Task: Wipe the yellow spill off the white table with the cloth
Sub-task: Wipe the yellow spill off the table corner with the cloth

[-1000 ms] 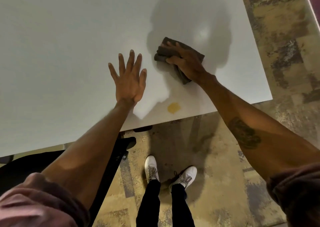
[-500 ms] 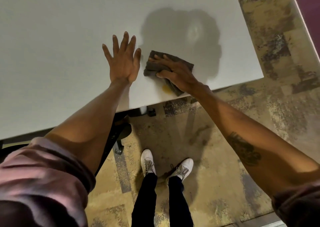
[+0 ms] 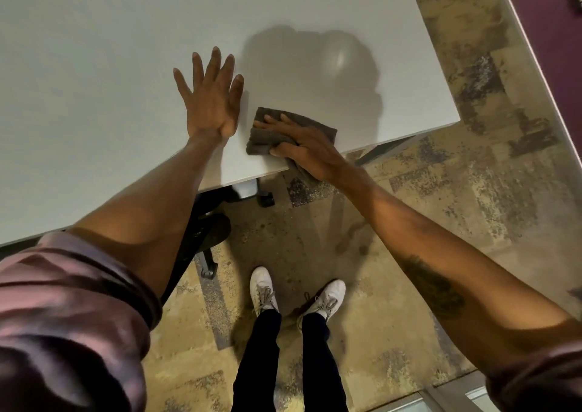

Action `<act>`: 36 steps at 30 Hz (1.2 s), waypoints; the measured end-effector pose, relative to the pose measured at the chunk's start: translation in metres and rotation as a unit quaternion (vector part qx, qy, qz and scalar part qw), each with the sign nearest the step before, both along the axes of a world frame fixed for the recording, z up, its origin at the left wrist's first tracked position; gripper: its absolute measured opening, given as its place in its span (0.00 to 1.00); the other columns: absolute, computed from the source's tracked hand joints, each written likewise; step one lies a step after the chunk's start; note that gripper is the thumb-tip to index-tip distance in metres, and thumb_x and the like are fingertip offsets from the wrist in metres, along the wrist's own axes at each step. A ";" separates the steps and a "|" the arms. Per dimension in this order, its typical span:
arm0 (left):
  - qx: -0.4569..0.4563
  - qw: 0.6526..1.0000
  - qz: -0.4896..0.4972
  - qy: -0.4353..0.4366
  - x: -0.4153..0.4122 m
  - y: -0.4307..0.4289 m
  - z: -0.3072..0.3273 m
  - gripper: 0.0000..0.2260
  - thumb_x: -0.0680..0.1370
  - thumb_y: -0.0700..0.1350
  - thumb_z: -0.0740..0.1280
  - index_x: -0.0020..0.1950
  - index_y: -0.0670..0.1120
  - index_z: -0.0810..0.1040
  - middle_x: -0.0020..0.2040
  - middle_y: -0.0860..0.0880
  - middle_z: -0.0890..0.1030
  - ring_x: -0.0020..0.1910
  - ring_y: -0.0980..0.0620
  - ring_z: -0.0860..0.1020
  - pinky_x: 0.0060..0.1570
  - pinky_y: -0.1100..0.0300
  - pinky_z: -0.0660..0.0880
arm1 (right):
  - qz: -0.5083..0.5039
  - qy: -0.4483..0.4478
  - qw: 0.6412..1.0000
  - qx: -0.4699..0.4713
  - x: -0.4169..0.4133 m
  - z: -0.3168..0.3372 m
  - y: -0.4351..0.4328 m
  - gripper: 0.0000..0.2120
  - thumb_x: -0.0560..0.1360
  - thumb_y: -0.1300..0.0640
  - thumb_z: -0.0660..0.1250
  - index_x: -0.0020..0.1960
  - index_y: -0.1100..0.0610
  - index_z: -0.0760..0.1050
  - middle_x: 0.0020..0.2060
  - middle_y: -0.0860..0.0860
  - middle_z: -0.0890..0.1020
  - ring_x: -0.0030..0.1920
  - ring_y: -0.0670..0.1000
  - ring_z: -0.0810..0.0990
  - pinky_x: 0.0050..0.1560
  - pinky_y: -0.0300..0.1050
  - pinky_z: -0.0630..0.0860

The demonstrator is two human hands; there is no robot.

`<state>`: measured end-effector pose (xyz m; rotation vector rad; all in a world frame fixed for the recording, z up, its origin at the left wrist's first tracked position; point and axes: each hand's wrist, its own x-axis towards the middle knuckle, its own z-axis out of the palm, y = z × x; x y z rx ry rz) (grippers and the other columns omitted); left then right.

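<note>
1. The right hand (image 3: pixel 307 147) presses down on a folded dark grey-brown cloth (image 3: pixel 267 134), fingers spread flat across its top and the thumb curled against its near edge, so the cloth is pinned under the palm more than gripped.
2. The cloth lies on the white table (image 3: pixel 94 97) right at its near edge, and a corner of it hangs past that edge beneath the wrist.
3. No yellow spill shows on the bare tabletop; whether any lies under the cloth or hand cannot be told.
4. The left hand (image 3: pixel 211 103) lies flat and empty on the table just beside the cloth, all fingers stretched out and pointing away from the person, apart from the cloth by a narrow strip of white surface.
5. Both forearms are bare, with rolled mauve sleeves (image 3: pixel 69 311) bunched near the elbows.
6. Beneath the table edge stand white laced shoes (image 3: pixel 263 289) and black trouser legs on a mottled tan and grey patterned carpet (image 3: pixel 472 191).
7. A black wheeled chair base (image 3: pixel 204 235) sits partly under the table.
</note>
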<state>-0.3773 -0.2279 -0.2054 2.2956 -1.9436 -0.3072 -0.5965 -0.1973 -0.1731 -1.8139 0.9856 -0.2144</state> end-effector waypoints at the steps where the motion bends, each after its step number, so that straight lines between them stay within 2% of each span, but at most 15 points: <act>1: -0.001 1.000 0.000 0.003 0.000 0.000 0.000 0.25 0.87 0.55 0.43 0.84 0.52 0.56 0.85 0.50 0.53 0.84 0.40 0.47 0.78 0.31 0.44 | -0.001 -0.003 1.000 -0.008 0.001 0.000 0.003 0.22 0.81 0.54 0.59 0.74 0.49 0.66 0.77 0.49 0.63 0.78 0.46 0.51 0.70 0.29 0.41; 3: -0.001 1.000 0.003 0.010 0.000 0.000 0.002 0.25 0.87 0.55 0.43 0.84 0.52 0.57 0.85 0.49 0.54 0.84 0.40 0.48 0.78 0.31 0.43 | 0.005 -0.014 0.999 -0.033 0.003 0.002 0.010 0.21 0.81 0.57 0.59 0.73 0.51 0.68 0.76 0.51 0.64 0.73 0.36 0.51 0.64 0.17 0.38; 6: 0.001 1.000 0.010 0.010 -0.002 0.000 0.003 0.25 0.87 0.56 0.43 0.83 0.52 0.57 0.84 0.49 0.55 0.84 0.39 0.48 0.78 0.31 0.43 | 0.021 -0.035 0.998 -0.051 0.008 0.000 0.021 0.20 0.81 0.60 0.59 0.73 0.53 0.68 0.74 0.49 0.64 0.66 0.24 0.47 0.62 0.15 0.38; 8: 0.003 1.000 0.011 0.007 -0.003 -0.001 0.004 0.25 0.87 0.57 0.42 0.83 0.52 0.57 0.84 0.49 0.55 0.84 0.39 0.48 0.78 0.31 0.43 | 0.026 -0.028 0.999 -0.027 0.013 -0.002 0.028 0.21 0.81 0.58 0.60 0.74 0.50 0.67 0.76 0.49 0.63 0.72 0.32 0.49 0.68 0.23 0.39; 11: 0.001 1.000 0.010 0.013 -0.003 0.000 0.004 0.25 0.87 0.57 0.42 0.83 0.52 0.58 0.84 0.49 0.55 0.84 0.40 0.48 0.78 0.31 0.42 | 0.035 -0.028 0.999 0.013 0.021 -0.006 0.034 0.24 0.80 0.55 0.61 0.75 0.50 0.65 0.77 0.50 0.62 0.79 0.49 0.51 0.78 0.47 0.46; 14: 0.001 1.000 0.006 0.018 -0.002 0.001 0.003 0.25 0.87 0.57 0.44 0.83 0.52 0.58 0.84 0.50 0.55 0.84 0.41 0.47 0.78 0.31 0.42 | 0.073 -0.038 0.997 0.011 0.025 -0.006 0.037 0.25 0.79 0.55 0.61 0.76 0.53 0.65 0.77 0.52 0.64 0.79 0.52 0.52 0.79 0.59 0.49; 17: -0.003 1.000 0.004 0.024 -0.001 0.000 0.001 0.24 0.88 0.56 0.45 0.83 0.52 0.57 0.85 0.51 0.54 0.84 0.42 0.46 0.78 0.32 0.42 | 0.107 -0.036 0.994 -0.007 0.025 -0.008 0.034 0.24 0.80 0.58 0.62 0.76 0.54 0.65 0.77 0.52 0.64 0.79 0.51 0.53 0.79 0.57 0.49; 20: 0.000 1.000 0.006 0.011 -0.001 0.000 -0.001 0.24 0.88 0.56 0.45 0.84 0.52 0.56 0.85 0.50 0.53 0.84 0.42 0.46 0.78 0.32 0.42 | 0.186 -0.031 0.979 -0.080 0.025 -0.009 0.031 0.25 0.79 0.59 0.63 0.75 0.59 0.65 0.76 0.54 0.65 0.79 0.50 0.55 0.79 0.43 0.43; 21: 0.000 1.000 0.006 0.003 -0.001 0.000 -0.002 0.25 0.87 0.56 0.45 0.84 0.52 0.56 0.85 0.50 0.53 0.84 0.42 0.46 0.78 0.32 0.43 | 0.227 -0.019 0.964 -0.138 0.026 -0.011 0.030 0.24 0.79 0.59 0.63 0.74 0.61 0.66 0.76 0.56 0.66 0.79 0.52 0.56 0.79 0.43 0.43; 23: -0.002 1.000 0.013 0.004 -0.002 0.000 -0.002 0.27 0.86 0.59 0.44 0.84 0.53 0.57 0.85 0.51 0.54 0.84 0.43 0.47 0.79 0.33 0.43 | 0.284 -0.004 0.932 -0.228 0.025 -0.010 0.028 0.22 0.80 0.59 0.64 0.72 0.62 0.68 0.75 0.59 0.66 0.78 0.58 0.58 0.79 0.52 0.46; 27: -0.017 0.999 0.035 0.026 -0.003 0.000 0.000 0.30 0.83 0.64 0.45 0.82 0.54 0.62 0.84 0.52 0.58 0.84 0.44 0.50 0.79 0.35 0.44 | 0.279 -0.029 0.919 -0.279 0.021 -0.007 0.031 0.21 0.78 0.54 0.65 0.69 0.62 0.73 0.71 0.60 0.71 0.76 0.62 0.63 0.77 0.57 0.46; 32: -0.019 0.999 0.031 -0.019 -0.005 -0.001 -0.003 0.31 0.83 0.65 0.43 0.83 0.55 0.59 0.84 0.53 0.56 0.84 0.46 0.50 0.80 0.36 0.44 | 0.306 0.120 0.886 -0.327 0.026 -0.022 0.031 0.28 0.81 0.43 0.58 0.78 0.50 0.58 0.79 0.49 0.56 0.80 0.54 0.47 0.78 0.58 0.38; 33: -0.023 0.999 0.036 -0.009 -0.005 -0.002 -0.003 0.32 0.82 0.66 0.44 0.82 0.55 0.61 0.84 0.53 0.58 0.84 0.46 0.51 0.80 0.37 0.45 | 0.306 0.114 0.888 -0.324 0.026 -0.024 0.031 0.28 0.81 0.42 0.58 0.77 0.50 0.58 0.79 0.49 0.56 0.80 0.54 0.47 0.78 0.57 0.37; 35: -0.036 0.998 0.048 0.017 -0.005 -0.003 -0.003 0.31 0.82 0.66 0.45 0.81 0.54 0.65 0.83 0.53 0.61 0.84 0.47 0.52 0.79 0.37 0.46 | 0.275 0.034 0.911 -0.305 0.021 -0.026 0.033 0.25 0.80 0.48 0.63 0.75 0.54 0.65 0.77 0.53 0.63 0.79 0.57 0.55 0.78 0.53 0.39; 36: -0.039 0.998 0.052 0.020 -0.005 -0.003 -0.004 0.31 0.82 0.66 0.46 0.80 0.54 0.66 0.82 0.54 0.61 0.84 0.47 0.53 0.79 0.37 0.46 | 0.271 0.010 0.909 -0.317 0.017 -0.028 0.034 0.24 0.79 0.50 0.64 0.73 0.56 0.69 0.75 0.55 0.67 0.78 0.58 0.58 0.78 0.54 0.41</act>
